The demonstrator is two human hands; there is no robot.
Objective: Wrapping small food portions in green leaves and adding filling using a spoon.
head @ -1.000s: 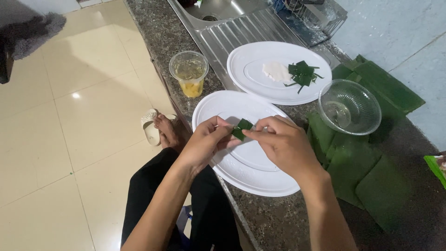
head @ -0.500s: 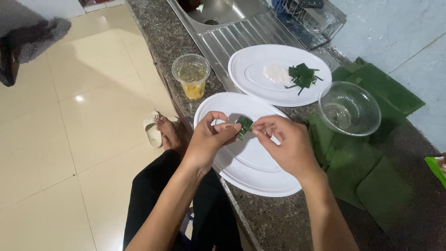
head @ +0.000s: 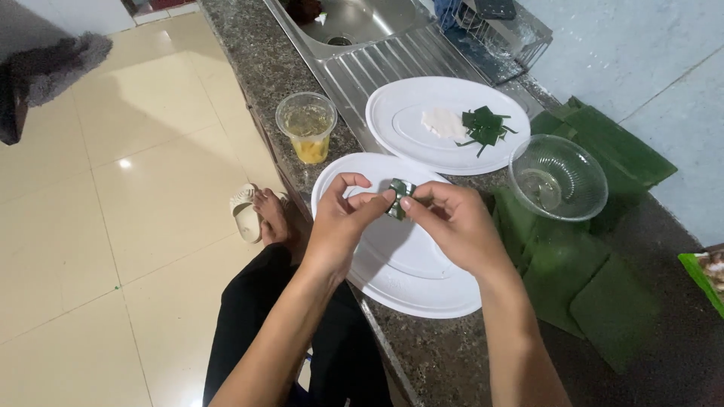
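We look down from a head-worn camera at two bare hands meeting over a white oval plate (head: 392, 264) on a dark speckled counter (head: 437, 354). Between them sits a small folded green leaf parcel (head: 397, 197) — pinched from both sides, raised a little above the plate's far end. Our left hand (head: 343, 218) comes in from the left, thumb and forefinger closed narrowly on the parcel's left edge. Our right hand (head: 452, 222) comes in from the right, fingertips closed on the opposite edge. Both hands are equally near; the parcel lies directly between the fingertips, and its long axis is too small to tell.

Beyond sits a second white plate (head: 407, 139) carrying folded leaf pieces (head: 485, 126) and a white lump (head: 443, 122). A plastic cup (head: 306, 126) of yellowish liquid stands to the left — a clear glass bowl (head: 558, 177) to the right, resting on flat banana leaves (head: 581, 286).
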